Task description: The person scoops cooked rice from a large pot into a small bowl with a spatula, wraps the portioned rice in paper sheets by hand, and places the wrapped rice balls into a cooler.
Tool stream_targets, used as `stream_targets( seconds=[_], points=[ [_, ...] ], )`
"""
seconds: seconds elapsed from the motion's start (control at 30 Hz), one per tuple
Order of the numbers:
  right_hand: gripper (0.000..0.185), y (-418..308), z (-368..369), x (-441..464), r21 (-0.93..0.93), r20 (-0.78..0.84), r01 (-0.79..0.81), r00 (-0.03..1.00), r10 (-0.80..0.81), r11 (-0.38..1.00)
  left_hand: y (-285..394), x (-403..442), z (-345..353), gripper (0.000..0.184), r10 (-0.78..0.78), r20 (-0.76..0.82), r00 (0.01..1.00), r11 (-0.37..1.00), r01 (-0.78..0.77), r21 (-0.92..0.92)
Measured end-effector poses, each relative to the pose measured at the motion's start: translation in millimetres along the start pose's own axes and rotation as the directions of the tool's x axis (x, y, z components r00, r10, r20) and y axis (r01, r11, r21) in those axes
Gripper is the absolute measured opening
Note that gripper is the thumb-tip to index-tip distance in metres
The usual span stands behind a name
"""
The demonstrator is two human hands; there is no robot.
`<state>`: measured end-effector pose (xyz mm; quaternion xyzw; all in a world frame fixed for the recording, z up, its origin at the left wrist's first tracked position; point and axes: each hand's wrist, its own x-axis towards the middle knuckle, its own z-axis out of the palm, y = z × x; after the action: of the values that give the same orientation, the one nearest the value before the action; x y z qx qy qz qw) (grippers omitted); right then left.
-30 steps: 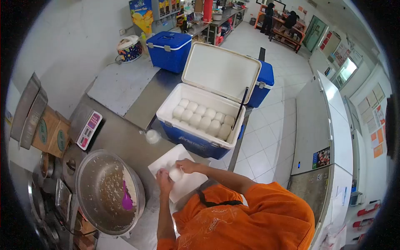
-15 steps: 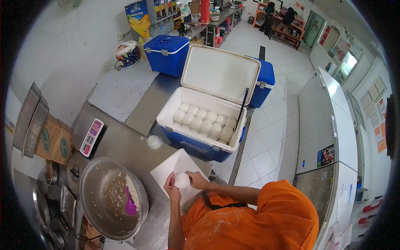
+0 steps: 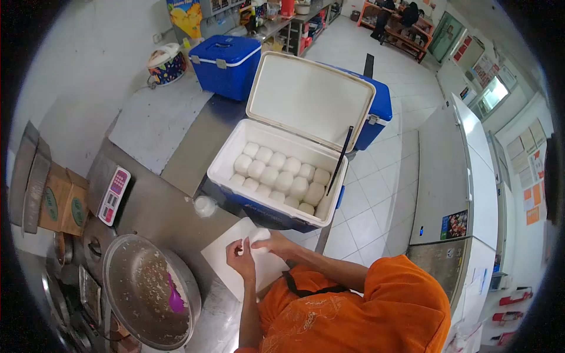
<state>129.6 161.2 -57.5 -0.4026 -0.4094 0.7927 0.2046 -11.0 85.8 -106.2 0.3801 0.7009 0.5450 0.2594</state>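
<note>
A rounded white parcel [image 3: 259,235], seemingly wrapped rice, is held over a stack of white paper sheets [image 3: 222,262]. My right hand [image 3: 279,245] grips it from the right. The curled fingers of my left hand [image 3: 241,260] pinch at its left side, seemingly on a bit of wrapping; the exact contact is partly hidden. Beyond the hands, an open blue cooler box [image 3: 220,170] with a white inside holds rows of similar white parcels [image 3: 283,181]. To the left stands a large metal pot [image 3: 112,276] with rice on its walls and a purple rice scoop [image 3: 176,301] inside.
A small clear container [image 3: 205,206] and a pink-faced scale [image 3: 115,196] stand on the steel table. Closed blue coolers [image 3: 226,67] flank the open lid [image 3: 312,97]. A cardboard box [image 3: 63,200] is at left, a white chest freezer [image 3: 444,176] at right. People are far off.
The left hand's fingers have moved from cupping the parcel to curling at its side. The parcel has shifted up and right in the right hand. The view has shifted slightly.
</note>
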Motion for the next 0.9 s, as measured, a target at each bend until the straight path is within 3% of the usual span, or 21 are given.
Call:
stream_targets(
  seconds=[0.07,0.13,0.17,0.23,0.3,0.4,0.47,0.5,0.57,0.63,0.7,0.8,0.9],
  points=[
    [0.065,-15,-4,1,-0.337,-0.138,0.195,0.958,-0.253,0.921,-10,9,5,0.031,-0.430,0.192,0.882,0.877,0.458,-0.144],
    [0.070,-21,-5,11,-0.666,-0.178,0.345,0.788,-0.589,0.662,19,18,20,0.046,-0.482,0.371,0.794,0.501,0.597,-0.627],
    [0.070,-29,-9,14,-0.744,-0.134,0.335,0.772,-0.621,0.577,41,23,26,0.053,-0.472,0.446,0.761,0.218,0.590,-0.777],
    [0.070,-47,-15,22,-0.850,-0.008,0.327,0.776,-0.630,0.413,91,32,39,0.069,-0.426,0.367,0.827,0.470,0.549,-0.691],
    [0.071,-58,-22,26,-0.848,0.061,0.376,0.768,-0.637,0.372,106,46,52,0.076,-0.318,0.277,0.907,0.713,0.421,-0.561],
    [0.076,-78,-31,46,-0.772,-0.053,0.299,0.849,-0.525,0.561,129,75,68,0.086,-0.438,0.266,0.859,0.722,0.512,-0.465],
    [0.072,-85,-44,69,-0.432,-0.171,0.238,0.926,-0.338,0.870,112,88,79,0.091,-0.164,0.061,0.985,0.962,0.173,-0.210],
    [0.071,-90,-52,84,-0.224,-0.202,0.179,0.953,-0.226,0.958,104,95,83,0.094,0.008,0.006,1.000,0.999,-0.008,-0.043],
    [0.061,-106,-65,129,0.103,-0.308,-0.071,0.946,0.099,0.992,100,114,77,0.090,-0.069,-0.127,0.990,0.994,0.079,0.074],
    [0.054,-113,-69,174,0.431,-0.354,-0.027,0.914,0.196,0.902,65,141,59,0.086,-0.180,-0.284,0.942,0.969,0.219,0.111],
    [0.044,-88,-77,239,0.290,-0.389,-0.210,0.865,0.316,0.934,26,176,37,0.088,0.033,-0.362,0.932,0.821,0.181,0.541],
    [0.036,-44,-76,312,0.352,-0.273,-0.255,0.892,0.360,0.900,-16,218,25,0.091,0.097,-0.167,0.981,0.592,0.078,0.802],
    [0.041,-4,-79,330,0.325,-0.277,-0.126,0.935,0.221,0.937,-34,224,21,0.100,-0.140,-0.129,0.982,0.707,0.190,0.681]
  ],
)
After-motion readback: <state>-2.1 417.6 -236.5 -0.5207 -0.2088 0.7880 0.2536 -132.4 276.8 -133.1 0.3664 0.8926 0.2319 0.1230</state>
